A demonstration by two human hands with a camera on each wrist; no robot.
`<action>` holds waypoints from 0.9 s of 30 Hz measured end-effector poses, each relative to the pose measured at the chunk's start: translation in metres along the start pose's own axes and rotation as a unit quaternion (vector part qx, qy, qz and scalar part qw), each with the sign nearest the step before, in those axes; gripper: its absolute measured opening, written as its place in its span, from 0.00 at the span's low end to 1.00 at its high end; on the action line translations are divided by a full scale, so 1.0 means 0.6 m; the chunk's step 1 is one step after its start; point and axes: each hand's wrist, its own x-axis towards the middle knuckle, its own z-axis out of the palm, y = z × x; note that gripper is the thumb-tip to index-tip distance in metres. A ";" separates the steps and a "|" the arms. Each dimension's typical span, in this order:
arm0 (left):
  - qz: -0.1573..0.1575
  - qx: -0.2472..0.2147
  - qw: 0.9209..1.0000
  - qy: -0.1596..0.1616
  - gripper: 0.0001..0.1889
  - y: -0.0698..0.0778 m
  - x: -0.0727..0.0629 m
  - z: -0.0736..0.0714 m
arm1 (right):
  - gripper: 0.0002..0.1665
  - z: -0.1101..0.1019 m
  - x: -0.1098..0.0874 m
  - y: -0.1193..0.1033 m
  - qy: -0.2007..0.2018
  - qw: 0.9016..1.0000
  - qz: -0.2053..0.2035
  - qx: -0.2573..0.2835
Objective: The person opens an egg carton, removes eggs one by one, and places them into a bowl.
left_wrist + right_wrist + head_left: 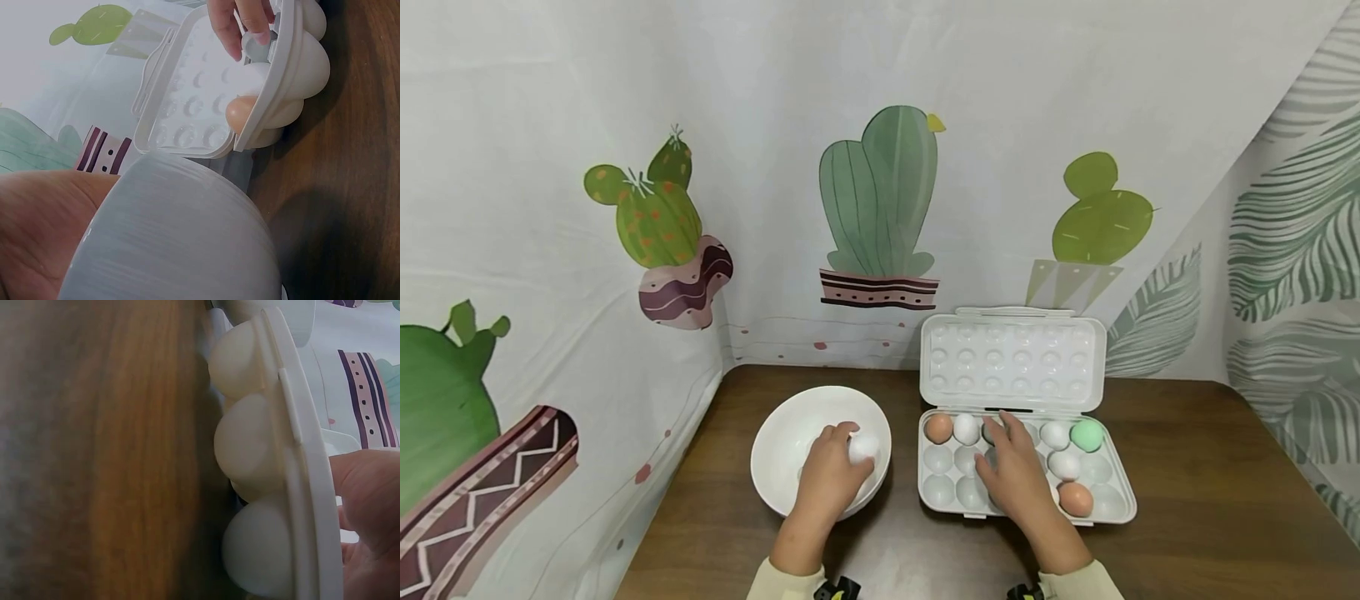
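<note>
My left hand is inside a white bowl, pinching a white egg between thumb and fingers. In the left wrist view the bowl hides the egg. My right hand is over an open white egg carton, its fingers spread and slightly bent. Its fingertips are close to a greyish egg in the left wrist view; whether they touch it is unclear. Around it sit brown eggs, white eggs and a green egg.
The carton's lid stands raised behind it, against a wall cloth printed with cacti. Bowl and carton stand side by side on a brown wooden table. Several carton cups hold no egg.
</note>
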 end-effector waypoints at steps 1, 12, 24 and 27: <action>0.001 0.001 1.000 -0.001 0.23 0.000 -0.001 0.000 | 0.36 -0.001 0.000 -0.001 -0.002 1.000 0.002 -0.002; 0.018 0.009 1.000 -0.006 0.21 0.001 -0.003 0.003 | 0.30 -0.012 0.015 0.000 -0.010 0.999 0.011 -0.031; 0.040 0.018 0.999 0.000 0.25 0.001 -0.003 0.005 | 0.28 -0.008 0.025 0.011 -0.003 0.998 -0.006 -0.061; 0.035 0.013 0.999 0.003 0.25 0.002 -0.003 0.004 | 0.29 -0.009 0.029 0.013 -0.008 0.998 -0.004 -0.064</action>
